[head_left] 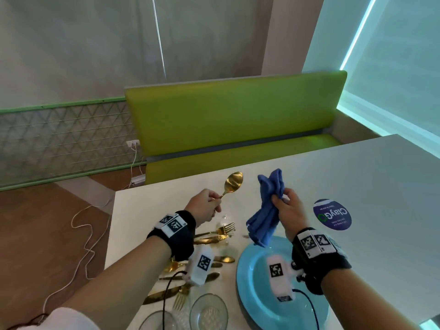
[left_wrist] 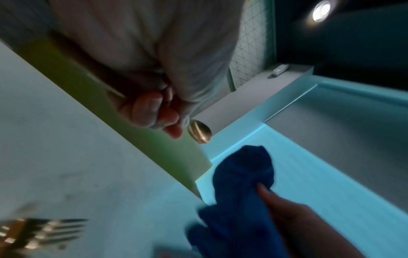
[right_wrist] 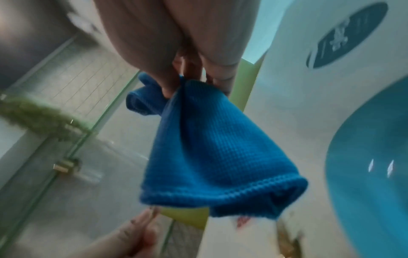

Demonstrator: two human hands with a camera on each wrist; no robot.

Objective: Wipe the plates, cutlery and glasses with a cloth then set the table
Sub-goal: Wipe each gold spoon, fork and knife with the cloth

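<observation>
Glasses [head_left: 209, 312] and plate [head_left: 252, 277] sitting nearest on the table [head_left: 309, 167].
Left hand [head_left: 204, 207] is pinching a spoon [head_left: 232, 182] handle; right hand [head_left: 289, 210] is gripping the cloth [head_left: 267, 210].

gold spoon [head_left: 232, 182] aloft, blue cloth [head_left: 266, 210] bunched

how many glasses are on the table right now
2 show: both glasses stand at the table's near edge, left of the blue plate, one beside it and one further left. More may be out of frame.

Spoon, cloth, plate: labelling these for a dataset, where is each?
Spoon [head_left: 234, 181], head view, on its bowl.
Cloth [head_left: 266, 217], head view, on its hanging middle.
Plate [head_left: 252, 277], head view, on its left rim.
</observation>
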